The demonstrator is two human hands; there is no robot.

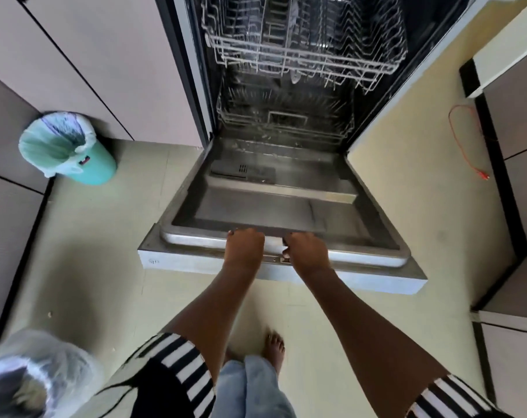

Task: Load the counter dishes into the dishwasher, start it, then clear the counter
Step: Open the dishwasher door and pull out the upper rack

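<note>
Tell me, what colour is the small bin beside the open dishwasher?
Mint green bin, lined with a pale plastic bag, seen in the head view.

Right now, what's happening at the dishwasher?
A person stands barefoot at the open dishwasher, left hand and right hand both gripping the front edge of the lowered dishwasher door. The upper rack is slid partway out and looks nearly empty; the lower rack sits inside, and no dishes are clearly visible in it. A teal lined trash bin stands on the floor to the left.
</note>
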